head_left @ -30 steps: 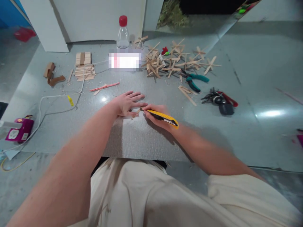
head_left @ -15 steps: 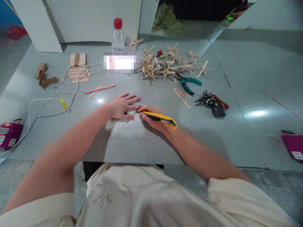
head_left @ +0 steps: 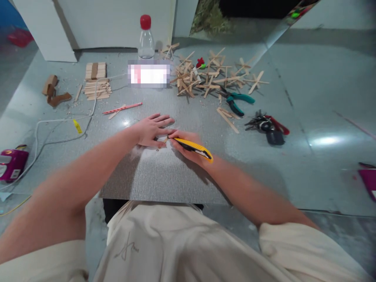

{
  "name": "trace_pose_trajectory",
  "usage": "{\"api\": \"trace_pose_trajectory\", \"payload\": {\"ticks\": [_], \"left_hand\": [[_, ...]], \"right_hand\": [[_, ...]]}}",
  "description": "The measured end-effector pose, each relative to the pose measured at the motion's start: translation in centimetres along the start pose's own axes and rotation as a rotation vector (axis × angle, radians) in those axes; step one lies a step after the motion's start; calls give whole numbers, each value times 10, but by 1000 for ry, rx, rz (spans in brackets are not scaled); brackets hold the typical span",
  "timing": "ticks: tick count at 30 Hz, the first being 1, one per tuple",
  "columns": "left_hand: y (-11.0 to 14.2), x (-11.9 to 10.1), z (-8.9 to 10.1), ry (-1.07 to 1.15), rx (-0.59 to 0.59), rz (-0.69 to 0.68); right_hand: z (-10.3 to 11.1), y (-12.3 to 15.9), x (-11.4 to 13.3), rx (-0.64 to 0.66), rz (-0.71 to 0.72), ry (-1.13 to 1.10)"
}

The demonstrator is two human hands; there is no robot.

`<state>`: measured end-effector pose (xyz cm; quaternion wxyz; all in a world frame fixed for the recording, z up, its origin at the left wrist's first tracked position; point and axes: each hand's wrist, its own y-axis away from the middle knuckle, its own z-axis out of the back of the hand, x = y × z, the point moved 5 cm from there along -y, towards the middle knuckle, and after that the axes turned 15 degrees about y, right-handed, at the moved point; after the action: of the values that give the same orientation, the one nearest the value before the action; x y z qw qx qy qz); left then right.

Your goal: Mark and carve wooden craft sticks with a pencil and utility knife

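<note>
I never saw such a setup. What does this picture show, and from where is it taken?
There is no robot: these are a person's own bare hands. One camera, worn on the head, looks forward and down. The left hand lies spread on the grey table, its thumb near a small wooden piece. The right hand holds a yellow cutter, its tip close to that piece; whether it touches, I cannot tell. Farther away are crossed wooden sticks, teal pliers, a bunch of keys, a red-capped bottle and stacked sticks.

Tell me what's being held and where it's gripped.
The right hand holds the yellow knife near its blade end. The left hand presses a small stick, its exact hold unclear.
</note>
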<state>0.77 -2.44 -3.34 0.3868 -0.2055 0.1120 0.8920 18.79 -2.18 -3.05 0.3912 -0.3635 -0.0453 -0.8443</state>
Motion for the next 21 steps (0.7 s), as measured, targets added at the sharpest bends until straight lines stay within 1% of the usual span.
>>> {"api": "trace_pose_trajectory", "payload": {"ticks": [8,15,21], "left_hand": [[0,-3,2,8,52,37],[0,-2,0,-27,38,52],[1,0,-3,-48,59,62]], "right_hand": [[2,-3,4,34,44,18],[0,1,3,-2,51,31],[2,4,2,-24,65,60]]}}
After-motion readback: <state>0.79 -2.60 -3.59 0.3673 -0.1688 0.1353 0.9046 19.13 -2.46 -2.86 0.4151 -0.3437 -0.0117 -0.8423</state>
